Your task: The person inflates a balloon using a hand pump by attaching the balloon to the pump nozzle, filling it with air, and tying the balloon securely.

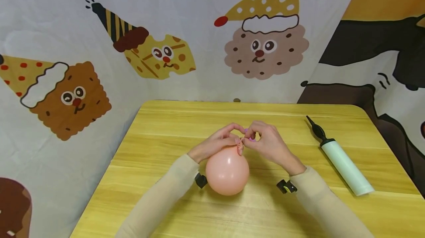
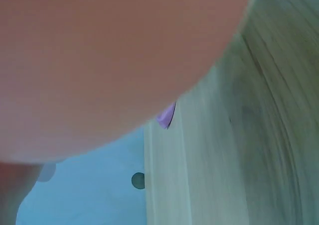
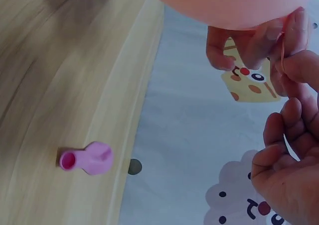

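Note:
A round, inflated peach-pink balloon (image 1: 227,173) sits low over the table between the forearms, its neck (image 1: 240,146) pointing up and away. My left hand (image 1: 217,142) grips the balloon's neck from the left side. From the right, my right hand (image 1: 270,144) pinches the end of the neck, and the right wrist view shows a thin stretched strand of rubber (image 3: 282,53) between the fingers. The left wrist view is mostly filled by the balloon (image 2: 109,56); the left fingers' grip is hidden there. Behind the hands lies a limp purple balloon (image 3: 97,158), unheld.
A mint-green hand pump (image 1: 346,166) with a black nozzle lies on the right side of the wooden table (image 1: 159,127). A cloth backdrop (image 1: 199,20) with cartoon snack prints hangs behind the far edge. Small black cameras (image 1: 286,186) hang from the wrists.

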{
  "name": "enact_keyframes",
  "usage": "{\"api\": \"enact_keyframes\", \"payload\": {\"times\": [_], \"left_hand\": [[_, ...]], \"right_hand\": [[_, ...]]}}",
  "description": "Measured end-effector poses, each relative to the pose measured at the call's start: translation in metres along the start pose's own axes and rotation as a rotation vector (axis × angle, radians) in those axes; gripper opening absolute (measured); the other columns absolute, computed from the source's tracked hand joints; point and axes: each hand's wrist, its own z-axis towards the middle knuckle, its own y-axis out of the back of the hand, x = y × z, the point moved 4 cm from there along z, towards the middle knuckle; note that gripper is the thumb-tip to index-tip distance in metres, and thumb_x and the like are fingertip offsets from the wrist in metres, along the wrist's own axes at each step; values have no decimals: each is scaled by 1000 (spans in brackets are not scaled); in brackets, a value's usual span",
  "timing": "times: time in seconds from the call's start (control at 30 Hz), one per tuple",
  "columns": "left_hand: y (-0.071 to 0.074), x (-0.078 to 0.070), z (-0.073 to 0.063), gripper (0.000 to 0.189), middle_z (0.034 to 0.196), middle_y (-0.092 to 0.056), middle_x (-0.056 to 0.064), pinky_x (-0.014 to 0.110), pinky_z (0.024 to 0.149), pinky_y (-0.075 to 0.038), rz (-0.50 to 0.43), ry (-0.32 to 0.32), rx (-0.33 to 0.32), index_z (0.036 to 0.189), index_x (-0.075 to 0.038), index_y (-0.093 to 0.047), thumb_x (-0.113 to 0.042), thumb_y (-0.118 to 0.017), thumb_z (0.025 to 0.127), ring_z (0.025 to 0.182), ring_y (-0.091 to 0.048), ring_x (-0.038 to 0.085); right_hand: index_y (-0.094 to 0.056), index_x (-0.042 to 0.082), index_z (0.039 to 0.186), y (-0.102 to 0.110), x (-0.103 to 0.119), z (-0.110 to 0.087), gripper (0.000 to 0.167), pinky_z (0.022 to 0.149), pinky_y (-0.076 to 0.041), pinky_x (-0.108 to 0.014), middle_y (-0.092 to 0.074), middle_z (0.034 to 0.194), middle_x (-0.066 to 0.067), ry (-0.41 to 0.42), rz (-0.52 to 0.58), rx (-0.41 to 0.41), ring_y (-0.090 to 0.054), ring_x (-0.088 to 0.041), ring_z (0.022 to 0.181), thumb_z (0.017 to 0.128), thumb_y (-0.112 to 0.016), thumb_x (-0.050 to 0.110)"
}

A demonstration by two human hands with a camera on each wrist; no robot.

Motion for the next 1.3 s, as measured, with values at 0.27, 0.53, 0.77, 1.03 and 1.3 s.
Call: {"api": "enact_keyframes", "payload": {"times": [0.27,0.53,0.77,1.03,1.3], "left_hand": [[3,-2,-2,31,97,-75,4,40,92,-58,87,-40,-96,133,-3,-49,-6,-58,103,96,-70,17],[5,-3,1,14,105,-76,19,36,83,-61,240,-5,-314,116,-2,-62,-9,-60,104,95,-74,19],[2,-7,3,11,97,-78,8,36,77,-60,326,22,-429,112,-10,-66,-15,-61,103,91,-74,17],[9,-1,7,16,91,-76,13,38,75,-60,163,35,-543,113,-4,-67,-6,-58,99,86,-73,20],[8,0,6,20,96,-78,13,38,77,-62,228,4,-569,117,-2,-66,-2,-57,99,91,-76,22]], "right_hand": [[-63,18,75,4,3,-1,20,57,-39,-28,-59,80,1,-26,-19,-61,-50,-18,70,86,-78,10],[-61,14,75,3,0,-1,21,60,-39,-30,-55,78,-2,-33,-87,-139,-50,-19,75,85,-79,7],[-61,15,72,2,-2,1,25,60,-38,-31,-52,75,2,-20,-111,-174,-49,-17,74,83,-82,8],[-57,13,71,0,3,6,25,62,-36,-33,-51,72,-3,35,-171,-194,-45,-18,71,80,-77,2],[-57,12,71,-3,1,3,24,60,-36,-32,-51,71,-4,-11,-121,-189,-45,-18,70,81,-77,2]]}}
